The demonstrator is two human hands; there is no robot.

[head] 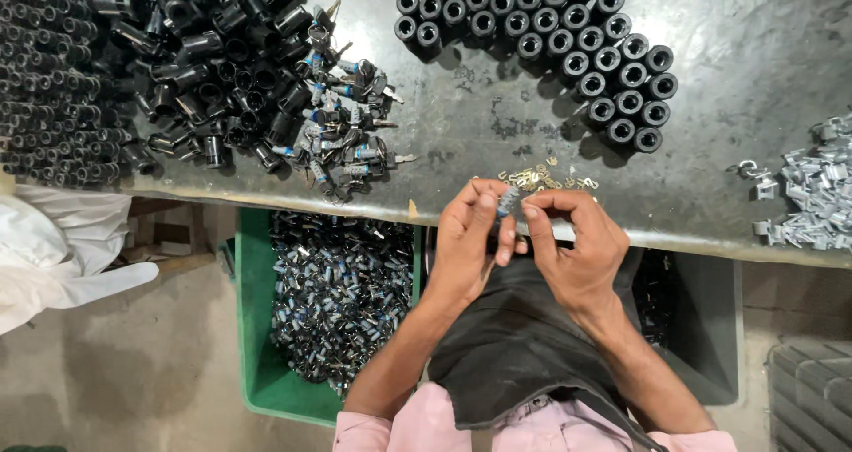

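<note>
Both my hands meet at the near edge of a dark metal workbench (728,186). My left hand (470,243) pinches a small silver-blue lock cylinder (508,201) between thumb and fingers. My right hand (572,239) touches the same cylinder from the right with its fingertips. Just beyond my fingers lies a small heap of tiny brass pieces (543,179) on the bench.
Upright black round housings (550,39) stand in rows at the back. A loose pile of black housings (177,70) and keyed cylinders (346,132) lies at left. Grey metal clips (812,194) lie at right. Below the bench is a green crate (257,354) of cylinders.
</note>
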